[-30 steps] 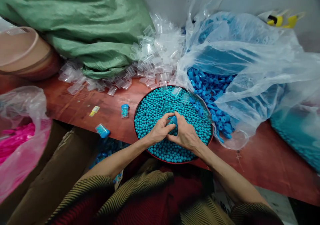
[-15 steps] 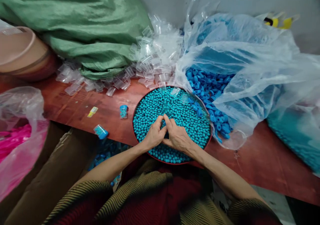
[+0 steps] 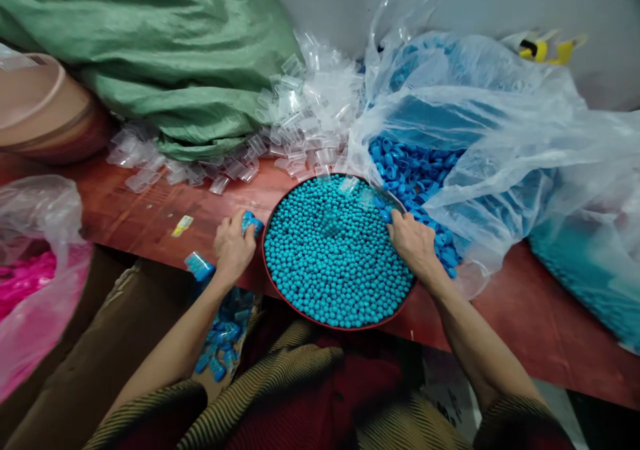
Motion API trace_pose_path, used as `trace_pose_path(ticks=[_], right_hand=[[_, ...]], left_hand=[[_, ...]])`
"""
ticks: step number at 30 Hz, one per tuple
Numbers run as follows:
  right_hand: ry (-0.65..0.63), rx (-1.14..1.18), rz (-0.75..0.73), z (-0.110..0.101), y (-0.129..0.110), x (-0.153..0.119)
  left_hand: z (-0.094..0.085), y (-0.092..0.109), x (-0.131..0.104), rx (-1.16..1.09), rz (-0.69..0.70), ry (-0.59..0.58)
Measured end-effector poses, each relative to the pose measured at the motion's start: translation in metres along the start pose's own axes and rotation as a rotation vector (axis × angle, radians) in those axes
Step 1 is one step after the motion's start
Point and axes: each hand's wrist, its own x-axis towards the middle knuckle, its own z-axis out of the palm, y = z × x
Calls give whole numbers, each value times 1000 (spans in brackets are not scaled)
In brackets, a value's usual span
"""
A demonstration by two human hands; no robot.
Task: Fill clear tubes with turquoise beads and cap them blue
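My left hand (image 3: pixel 233 245) is on the table left of the round tray, its fingers closed around a small clear container with a blue cap (image 3: pixel 253 223). Part of that container is hidden by the fingers. Over the tray's right rim, my right hand (image 3: pixel 414 240) pinches at a blue cap (image 3: pixel 386 215), beside a few other loose caps. The red-rimmed tray (image 3: pixel 267 273) is filled with turquoise beads (image 3: pixel 335 263). Another capped container (image 3: pixel 199 266) lies tilted at the table's front edge, near my left wrist.
Clear plastic containers (image 3: pixel 310 117) are heaped behind the tray, beside a green sack (image 3: pixel 200 57). A plastic bag (image 3: pixel 480 123) spills blue caps (image 3: pixel 415 170) on the right. Blue-capped pieces (image 3: pixel 220 343) lie below the table edge. A pink-brown bucket (image 3: pixel 47 110) stands left.
My hands have parted from over the tray's middle. The left has moved left to the container beside the tray; the right has moved right to the caps at the rim.
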Motion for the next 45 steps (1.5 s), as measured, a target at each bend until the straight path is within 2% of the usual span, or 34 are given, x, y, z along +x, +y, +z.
trace_pose_path(ticks=[2, 4, 6, 9, 11, 14, 18, 22, 25, 28, 30, 34, 36, 39, 42, 45], right_hand=[[-20, 62, -1, 6, -1, 1], [-22, 194, 5, 12, 0, 2], [-29, 376, -6, 15, 3, 4], [-126, 612, -69, 13, 9, 1], [-139, 594, -145, 10, 13, -4], [-58, 288, -296, 7, 12, -11], [-75, -65, -367, 10, 7, -12], [0, -121, -427, 14, 1, -9], [58, -66, -480, 18, -9, -17], [64, -29, -527, 20, -21, -27], [62, -4, -483, 20, -25, -30], [147, 97, -356, 16, -28, -22], [194, 164, -382, 18, -33, -16], [167, 256, -449, 25, -43, -11], [117, 424, -524, 34, -45, -11], [106, 681, -509, 37, -39, -12]], left_hand=[[3, 12, -3, -8, 63, 47], [6, 32, -8, -77, 178, 36], [11, 57, -15, -155, 297, -69], [21, 93, -21, -167, 372, -259], [29, 110, -21, -155, 397, -347], [39, 122, -18, -173, 408, -414], [47, 125, -17, -186, 389, -424], [51, 127, -19, -134, 404, -454], [52, 127, -19, -158, 412, -449], [50, 125, -16, -236, 427, -485], [49, 123, -14, -272, 415, -540], [50, 121, -12, -385, 398, -590], [53, 121, -10, -469, 399, -605], [57, 119, -7, -588, 394, -637], [58, 115, -4, -713, 336, -688], [55, 112, -4, -837, 183, -803]])
